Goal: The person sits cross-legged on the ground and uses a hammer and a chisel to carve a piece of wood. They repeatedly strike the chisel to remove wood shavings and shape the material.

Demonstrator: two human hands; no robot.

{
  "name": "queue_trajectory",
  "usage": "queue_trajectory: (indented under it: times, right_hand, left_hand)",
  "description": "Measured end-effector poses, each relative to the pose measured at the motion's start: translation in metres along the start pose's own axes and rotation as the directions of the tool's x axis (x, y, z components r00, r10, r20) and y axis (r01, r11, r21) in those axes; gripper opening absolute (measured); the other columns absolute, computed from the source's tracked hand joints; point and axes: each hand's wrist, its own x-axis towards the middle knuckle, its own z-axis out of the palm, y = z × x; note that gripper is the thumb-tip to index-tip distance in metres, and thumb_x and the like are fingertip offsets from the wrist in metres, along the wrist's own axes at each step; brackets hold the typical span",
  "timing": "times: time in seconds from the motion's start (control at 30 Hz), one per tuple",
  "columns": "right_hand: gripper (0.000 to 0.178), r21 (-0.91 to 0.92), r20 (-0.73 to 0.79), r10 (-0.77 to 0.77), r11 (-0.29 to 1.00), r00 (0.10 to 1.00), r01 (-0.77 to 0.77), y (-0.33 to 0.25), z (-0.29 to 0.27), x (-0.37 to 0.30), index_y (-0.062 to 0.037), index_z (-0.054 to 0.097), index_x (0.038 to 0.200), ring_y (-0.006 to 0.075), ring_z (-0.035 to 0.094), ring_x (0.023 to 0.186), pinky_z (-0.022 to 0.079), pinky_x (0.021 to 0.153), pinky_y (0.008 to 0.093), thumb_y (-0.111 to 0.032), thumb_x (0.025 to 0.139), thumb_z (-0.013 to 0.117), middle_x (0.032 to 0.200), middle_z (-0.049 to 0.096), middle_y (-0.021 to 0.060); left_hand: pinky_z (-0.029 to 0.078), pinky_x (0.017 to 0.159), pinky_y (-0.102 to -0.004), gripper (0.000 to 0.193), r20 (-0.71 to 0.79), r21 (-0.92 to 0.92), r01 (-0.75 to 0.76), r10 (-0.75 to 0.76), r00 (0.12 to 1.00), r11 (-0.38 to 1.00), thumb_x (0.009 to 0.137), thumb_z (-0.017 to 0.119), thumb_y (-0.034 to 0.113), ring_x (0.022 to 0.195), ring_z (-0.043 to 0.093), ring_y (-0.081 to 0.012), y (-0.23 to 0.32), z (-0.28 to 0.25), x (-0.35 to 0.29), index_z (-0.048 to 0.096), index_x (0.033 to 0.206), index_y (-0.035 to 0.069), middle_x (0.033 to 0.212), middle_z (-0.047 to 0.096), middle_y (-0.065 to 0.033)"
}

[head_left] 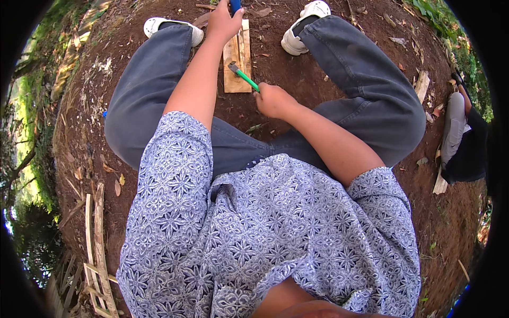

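Outdoors, at the frame's top centre, the left hand [225, 24] is closed around a blue object [235, 6] cut off by the edge. Lower and rightward, the right hand [277, 101] grips a green-handled hammer [246, 79], its head over a wooden board [236, 86] on brown soil [281, 69]; contact is unclear.

The right hand [274, 100] grips a green-handled hammer [247, 79].
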Motion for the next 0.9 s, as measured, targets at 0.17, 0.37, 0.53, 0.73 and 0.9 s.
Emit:
queue_trajectory:
  times: [0.17, 0.37, 0.53, 0.73, 0.9]
  right_hand:
    - [0.036, 0.053, 0.029, 0.016, 0.998, 0.999, -0.017, 0.000, -0.003, 0.000, 0.0061, 0.064, 0.112, 0.0455, 0.071, 0.095, 0.054, 0.087, 0.0532, -0.026, 0.102, 0.050, 0.102, 0.071, 0.0318]
    - [0.036, 0.127, 0.115, 0.070, 0.988, 0.991, -0.084, -0.008, -0.014, -0.001, 0.0095, 0.063, 0.116, 0.0360, 0.075, 0.074, 0.059, 0.070, 0.0473, -0.019, 0.100, 0.048, 0.091, 0.073, 0.0276]
    - [0.035, 0.104, 0.123, 0.050, 0.993, 0.991, -0.063, -0.004, -0.011, 0.004, 0.0087, 0.061, 0.113, 0.0334, 0.071, 0.063, 0.058, 0.059, 0.0456, -0.022, 0.101, 0.047, 0.086, 0.071, 0.0251]
    - [0.036, 0.082, 0.150, 0.059, 0.994, 0.987, -0.072, -0.002, -0.010, 0.007, 0.0079, 0.059, 0.113, 0.0334, 0.070, 0.059, 0.058, 0.055, 0.0451, -0.025, 0.103, 0.046, 0.086, 0.070, 0.0245]
    - [0.036, 0.092, 0.143, 0.050, 0.994, 0.988, -0.063, 0.000, -0.008, 0.007, 0.0080, 0.060, 0.112, 0.0331, 0.070, 0.059, 0.058, 0.055, 0.0450, -0.025, 0.103, 0.047, 0.087, 0.070, 0.0244]
  left_hand:
    - [0.055, 0.084, -0.0443, 0.041, -0.321, 0.061, -0.131, 0.143, 0.936, 0.990, 0.090, 0.073, 0.017, 0.099, 0.072, -0.0375, 0.046, -0.041, -0.022, 0.055, 0.125, 0.004, 0.105, 0.071, -0.0214]
    - [0.055, 0.083, -0.0343, 0.037, -0.025, -0.120, -0.177, 0.176, 0.984, 0.977, 0.091, 0.075, 0.014, 0.091, 0.069, -0.0183, 0.067, -0.084, -0.066, 0.057, 0.123, 0.005, 0.098, 0.070, -0.0090]
    - [0.053, 0.095, -0.0295, 0.035, 0.084, -0.213, -0.206, 0.228, 0.970, 0.955, 0.093, 0.076, 0.011, 0.103, 0.068, -0.0116, 0.044, -0.057, -0.092, 0.060, 0.122, 0.004, 0.106, 0.073, -0.0035]
    - [0.052, 0.094, -0.0298, 0.029, 0.104, -0.208, -0.198, 0.222, 0.969, 0.958, 0.094, 0.076, 0.011, 0.104, 0.066, -0.0108, 0.043, -0.052, -0.093, 0.061, 0.118, 0.006, 0.109, 0.071, -0.0035]
    - [0.053, 0.077, -0.0313, 0.033, 0.114, -0.052, -0.161, 0.166, 0.979, 0.986, 0.090, 0.075, 0.008, 0.085, 0.065, -0.0153, 0.063, -0.057, -0.095, 0.057, 0.118, 0.004, 0.095, 0.068, -0.0070]
